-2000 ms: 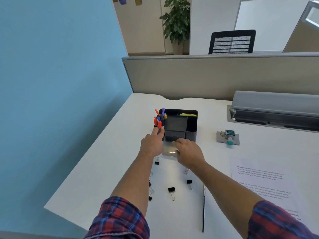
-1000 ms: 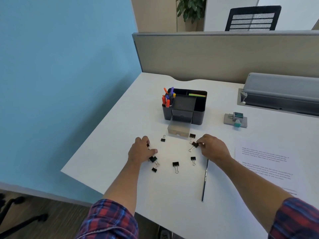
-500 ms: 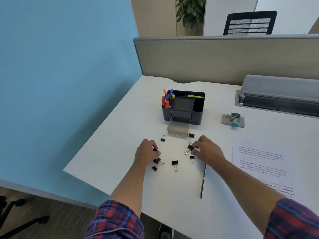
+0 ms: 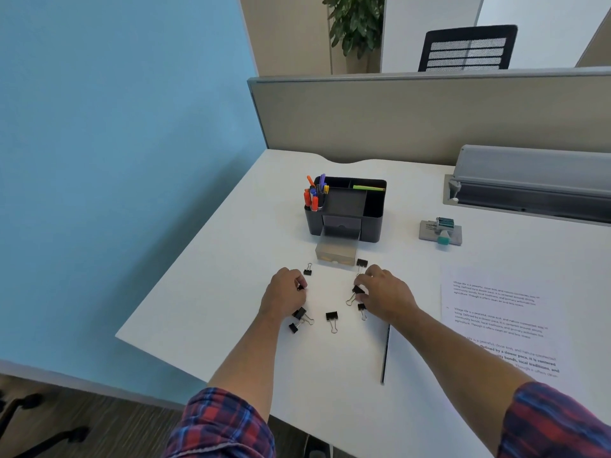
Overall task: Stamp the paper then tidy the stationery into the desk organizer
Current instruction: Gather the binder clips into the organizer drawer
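Note:
A black desk organizer point(image 4: 373, 219) stands mid-desk with coloured pens point(image 4: 314, 195) in its left cell and its translucent drawer point(image 4: 336, 252) pulled out. Several black binder clips lie in front of it, one at the centre point(image 4: 331, 316). My left hand point(image 4: 284, 295) is curled over a binder clip point(image 4: 300, 287) held at its fingertips. My right hand point(image 4: 385, 294) pinches another binder clip point(image 4: 356, 290). The printed paper point(image 4: 496, 312) lies to the right. A stamp point(image 4: 443, 231) rests on its grey pad behind the paper.
A dark pen point(image 4: 385, 353) lies near the front edge beside my right forearm. A grey cable tray point(image 4: 529, 180) sits at the back right. A beige partition point(image 4: 413, 117) bounds the desk's rear; the blue wall point(image 4: 115, 143) is on the left.
Both hands came back from the organizer's drawer to the scattered clips and closed on one each. The view shifted slightly.

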The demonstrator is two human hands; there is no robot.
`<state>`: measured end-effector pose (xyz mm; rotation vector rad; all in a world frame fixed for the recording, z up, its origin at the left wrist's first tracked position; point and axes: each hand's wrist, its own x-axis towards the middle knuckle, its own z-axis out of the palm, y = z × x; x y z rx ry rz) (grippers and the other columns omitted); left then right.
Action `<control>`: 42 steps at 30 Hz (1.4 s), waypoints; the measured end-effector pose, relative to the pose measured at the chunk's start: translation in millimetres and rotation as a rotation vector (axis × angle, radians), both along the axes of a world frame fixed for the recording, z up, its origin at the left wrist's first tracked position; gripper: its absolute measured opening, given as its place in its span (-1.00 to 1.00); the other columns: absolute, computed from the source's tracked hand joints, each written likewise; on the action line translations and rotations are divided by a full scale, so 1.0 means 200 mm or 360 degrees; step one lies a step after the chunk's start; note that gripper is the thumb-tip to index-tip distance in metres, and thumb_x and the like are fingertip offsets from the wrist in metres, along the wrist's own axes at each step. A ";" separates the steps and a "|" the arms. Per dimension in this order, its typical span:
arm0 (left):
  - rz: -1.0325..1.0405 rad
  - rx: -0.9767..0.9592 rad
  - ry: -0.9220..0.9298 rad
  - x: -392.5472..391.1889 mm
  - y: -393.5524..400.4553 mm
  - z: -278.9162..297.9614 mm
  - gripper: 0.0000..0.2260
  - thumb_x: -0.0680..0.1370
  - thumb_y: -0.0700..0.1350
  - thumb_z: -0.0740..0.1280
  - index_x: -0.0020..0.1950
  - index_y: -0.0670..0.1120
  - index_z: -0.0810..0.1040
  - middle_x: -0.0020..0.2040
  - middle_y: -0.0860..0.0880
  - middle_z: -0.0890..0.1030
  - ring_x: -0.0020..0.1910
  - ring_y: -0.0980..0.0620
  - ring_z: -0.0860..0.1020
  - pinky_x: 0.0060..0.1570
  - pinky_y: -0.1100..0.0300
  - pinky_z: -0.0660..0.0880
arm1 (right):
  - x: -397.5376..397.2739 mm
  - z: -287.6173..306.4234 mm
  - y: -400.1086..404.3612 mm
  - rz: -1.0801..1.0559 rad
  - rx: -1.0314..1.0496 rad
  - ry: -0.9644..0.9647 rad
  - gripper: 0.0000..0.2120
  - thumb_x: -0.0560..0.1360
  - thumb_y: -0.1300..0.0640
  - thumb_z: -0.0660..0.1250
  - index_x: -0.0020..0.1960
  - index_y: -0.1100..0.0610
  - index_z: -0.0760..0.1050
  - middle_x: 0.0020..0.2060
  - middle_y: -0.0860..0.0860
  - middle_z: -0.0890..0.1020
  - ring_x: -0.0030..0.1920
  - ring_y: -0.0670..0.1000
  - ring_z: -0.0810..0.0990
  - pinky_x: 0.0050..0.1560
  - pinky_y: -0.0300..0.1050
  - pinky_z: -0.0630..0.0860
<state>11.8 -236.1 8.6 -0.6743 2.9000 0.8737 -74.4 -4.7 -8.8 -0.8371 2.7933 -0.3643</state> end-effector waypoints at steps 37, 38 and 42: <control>0.0236 0.0490 0.0434 -0.32 0.07 0.23 -0.75 0.52 -0.11 0.49 0.19 -0.06 0.69 0.21 -0.04 0.65 0.03 0.04 0.64 -0.30 0.45 0.44 | -0.06 0.06 -0.05 0.0107 0.0051 -0.0164 -0.79 0.51 0.01 0.35 0.13 0.01 0.56 0.15 -0.03 0.50 0.02 0.10 0.59 -0.04 -0.05 0.54; 0.0259 0.0536 0.0462 -0.35 0.08 0.24 -0.74 0.51 -0.10 0.50 0.19 -0.07 0.69 0.21 -0.06 0.66 0.05 0.03 0.63 -0.23 0.42 0.44 | -0.06 0.06 -0.05 0.0107 0.0045 -0.0175 -0.79 0.52 0.03 0.35 0.13 0.03 0.56 0.16 -0.02 0.49 0.02 0.12 0.59 -0.03 -0.04 0.54; 0.0391 0.0705 0.0525 -0.43 0.13 0.25 -0.71 0.47 -0.07 0.54 0.17 -0.08 0.71 0.14 -0.03 0.68 0.01 0.10 0.54 -0.08 0.29 0.43 | -0.06 0.06 -0.06 0.0136 0.0062 -0.0152 -0.81 0.54 0.08 0.33 0.13 0.08 0.55 0.15 0.03 0.50 0.03 0.14 0.59 0.00 0.01 0.57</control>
